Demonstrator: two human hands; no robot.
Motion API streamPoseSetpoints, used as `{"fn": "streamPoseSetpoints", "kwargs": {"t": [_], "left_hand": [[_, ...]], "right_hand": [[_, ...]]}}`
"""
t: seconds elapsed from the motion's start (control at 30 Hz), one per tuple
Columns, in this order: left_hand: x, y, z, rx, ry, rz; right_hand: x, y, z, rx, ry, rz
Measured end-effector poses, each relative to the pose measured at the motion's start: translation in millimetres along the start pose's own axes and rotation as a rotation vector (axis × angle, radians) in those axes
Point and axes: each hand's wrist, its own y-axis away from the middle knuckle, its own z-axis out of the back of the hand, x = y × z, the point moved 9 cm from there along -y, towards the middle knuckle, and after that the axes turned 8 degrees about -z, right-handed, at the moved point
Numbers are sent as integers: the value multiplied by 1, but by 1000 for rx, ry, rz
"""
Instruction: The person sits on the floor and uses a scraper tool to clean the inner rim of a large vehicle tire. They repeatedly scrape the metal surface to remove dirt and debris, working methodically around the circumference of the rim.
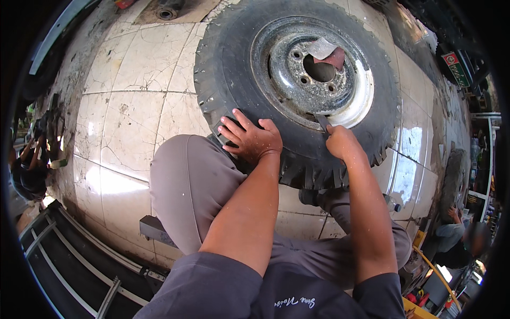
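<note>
Big knobby tyre [223, 69] lying flat on the cracked pale floor tiles [133, 122], still mounted on its worn steel rim [313, 69] — bead seated all round as far as can be seen, no gap opened between rubber and metal. Left hand [252, 139] spread flat on the near sidewall, fingers splayed, pressing down and holding nothing. Right hand [340, 141] closed in a fist round a flat dark tool [322, 121], its tip set at the seam where sidewall meets rim edge, on the near side. Grey-trousered knee [186, 181] pushed up against the tread just below the left hand.

Judging by this: early in the job of working the tyre at the rim. Wheel already off any vehicle and laid down, tool placed at the joint — that much done. Left, by the look of it: prying round the whole circumference, none of which shows as lifted. Depth of the tool tip under the bead — cannot tell, hidden by the fist.

Scrap of grey and red material [328, 52] lying across the hub hole. Other people seated at both far edges of the view.
</note>
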Motion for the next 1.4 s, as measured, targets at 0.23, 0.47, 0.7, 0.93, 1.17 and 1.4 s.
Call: {"fn": "streamPoseSetpoints", "kwargs": {"t": [0.23, 0.47, 0.7, 0.93, 1.17, 1.4], "left_hand": [[1, 0, -1, 30, -5, 14], [1, 1, -2, 7, 0, -9], [3, -1, -1, 11, -19, 19], [4, 1, -2, 24, -10, 20], [0, 1, 0, 1, 23, 19], [5, 0, -3, -3, -8, 29]], "right_hand": [[-12, 10, -30, -170, -17, 61], [-9, 2, -30, -246, -26, 110], [2, -1, -3, 107, -79, -151], [-23, 32, 13, 40, 39, 78], [-48, 67, 30, -328, -248, 63], [-34, 86, 71, -427, -260, 120]]}}
